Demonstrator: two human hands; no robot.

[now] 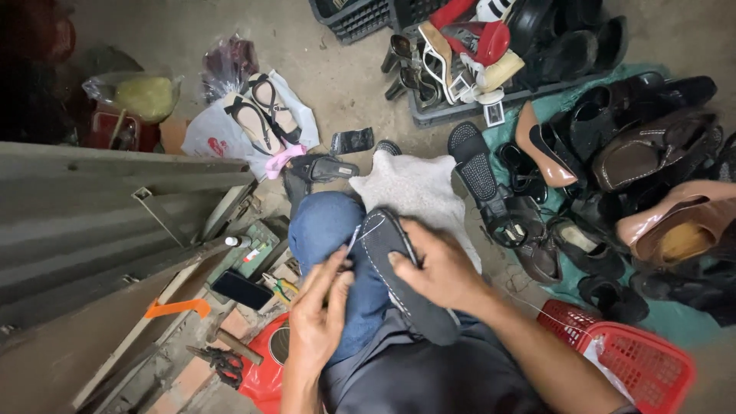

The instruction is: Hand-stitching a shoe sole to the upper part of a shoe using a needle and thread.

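The left hand [320, 307] was closed in a pinch around a thin needle or awl [352, 239], its tip set against the edge of a dark shoe sole [402, 280] that lay across the person's knee in blue jeans [331, 230]. A pale thread [371, 226] ran from the tool's tip up over the toe of the sole. The right hand [437, 268] lay over the sole with the fingers curled around its rim, gripping it steady against the knee; a row of light stitches showed along the sole's edge. Judging from this, the point sat close to the right thumb, so a slip under pressure could have pricked it, and the sole, balanced on the rounded knee, could have twisted if the grip loosened, pulling the stitch line off the edge. The slack thread might also have snagged. Just beyond the knee a pale cloth [418, 188] lay on the concrete floor [337, 77]. To the left sat a dark phone [241, 289], a hammer [234, 345] and pliers [224, 364] among bricks. To the right were a red plastic basket [640, 356], many shoes spread on a green sheet [675, 322], and farther off a grey crate [452, 111] heaped with heels.
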